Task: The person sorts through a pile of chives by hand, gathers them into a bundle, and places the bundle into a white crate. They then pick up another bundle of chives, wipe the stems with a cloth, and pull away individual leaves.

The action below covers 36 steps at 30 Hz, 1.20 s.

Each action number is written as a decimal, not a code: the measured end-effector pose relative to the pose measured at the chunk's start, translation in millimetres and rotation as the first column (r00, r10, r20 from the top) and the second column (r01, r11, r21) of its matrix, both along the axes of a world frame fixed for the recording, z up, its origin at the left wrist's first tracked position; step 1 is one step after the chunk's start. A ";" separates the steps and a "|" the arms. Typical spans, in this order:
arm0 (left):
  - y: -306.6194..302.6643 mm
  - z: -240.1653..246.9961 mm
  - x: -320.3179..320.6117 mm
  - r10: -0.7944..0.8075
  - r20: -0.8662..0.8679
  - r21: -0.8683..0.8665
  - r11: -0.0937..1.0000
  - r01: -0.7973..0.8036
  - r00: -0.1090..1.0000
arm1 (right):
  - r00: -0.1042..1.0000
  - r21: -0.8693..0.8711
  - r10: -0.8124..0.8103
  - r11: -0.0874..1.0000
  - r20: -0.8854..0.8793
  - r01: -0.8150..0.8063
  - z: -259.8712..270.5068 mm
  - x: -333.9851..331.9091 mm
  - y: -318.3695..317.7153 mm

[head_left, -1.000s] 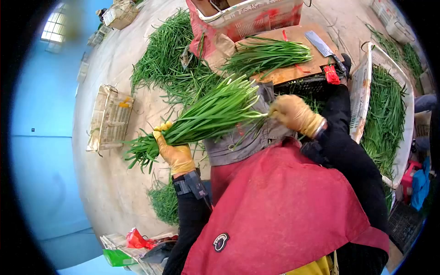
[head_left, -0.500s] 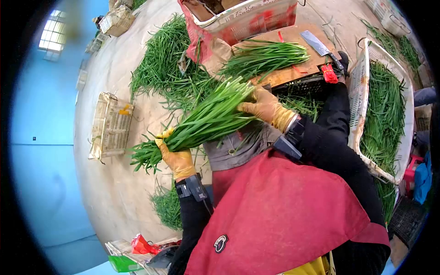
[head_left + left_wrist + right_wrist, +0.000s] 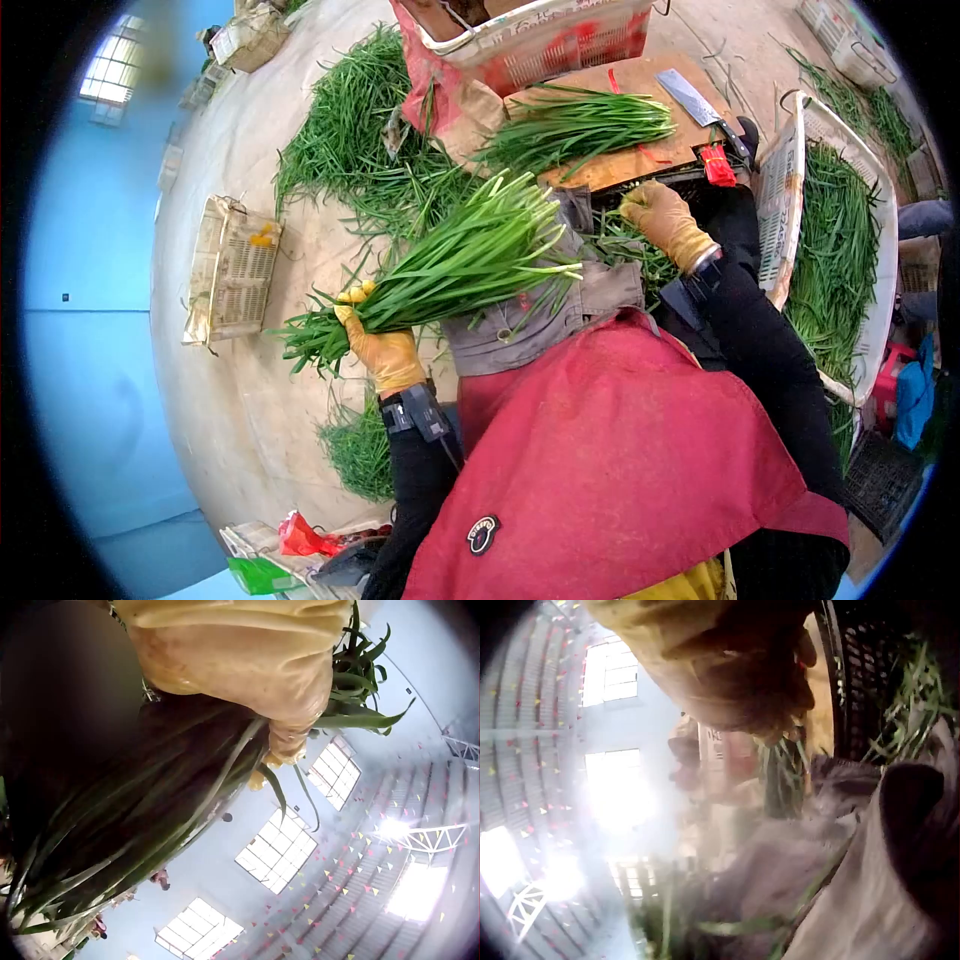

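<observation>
My left hand (image 3: 375, 335) in a yellow glove grips a thick bunch of green chives (image 3: 455, 262) near its leafy end, holding it slanted over my lap; the pale stem ends point right. In the left wrist view the glove (image 3: 247, 652) is curled round the chive leaves (image 3: 150, 817). My right hand (image 3: 660, 215), also gloved, hovers with curled fingers over loose chives (image 3: 640, 250) in a black crate (image 3: 660, 182), apart from the bunch. The right wrist view shows the glove (image 3: 735, 667) above the crate; whether it pinches anything is unclear.
A wooden board (image 3: 640, 110) on the crate carries another chive bunch (image 3: 575, 125), a cleaver (image 3: 700, 100) and a red clip (image 3: 717, 165). A white basket of chives (image 3: 835, 250) stands right. A chive heap (image 3: 350, 150) and an empty basket (image 3: 230, 270) lie on the floor left.
My right hand has let go of the bunch's stem ends and moved right and away, down to the crate. The left hand keeps holding the bunch, almost still.
</observation>
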State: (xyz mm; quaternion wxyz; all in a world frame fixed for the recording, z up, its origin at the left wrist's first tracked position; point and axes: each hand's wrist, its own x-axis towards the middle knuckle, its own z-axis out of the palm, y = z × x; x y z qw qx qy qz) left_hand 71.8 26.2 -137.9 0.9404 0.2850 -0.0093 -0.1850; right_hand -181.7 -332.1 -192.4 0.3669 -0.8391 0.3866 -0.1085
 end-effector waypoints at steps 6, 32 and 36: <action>-7.4 8.0 -4.9 -0.024 0.063 0.002 1.000 0.023 0.998 | 0.943 0.292 0.261 0.904 0.206 -0.314 90.0 40.0 71.0; 1.9 25.8 -11.1 -0.169 0.363 0.160 0.980 0.117 0.916 | 0.891 -0.006 0.399 0.913 0.219 -0.407 59.6 28.8 25.5; 0.3 37.7 -11.7 -0.284 0.464 0.259 0.949 0.178 0.839 | 0.834 -0.013 0.502 0.855 -0.230 -0.518 91.9 62.9 59.1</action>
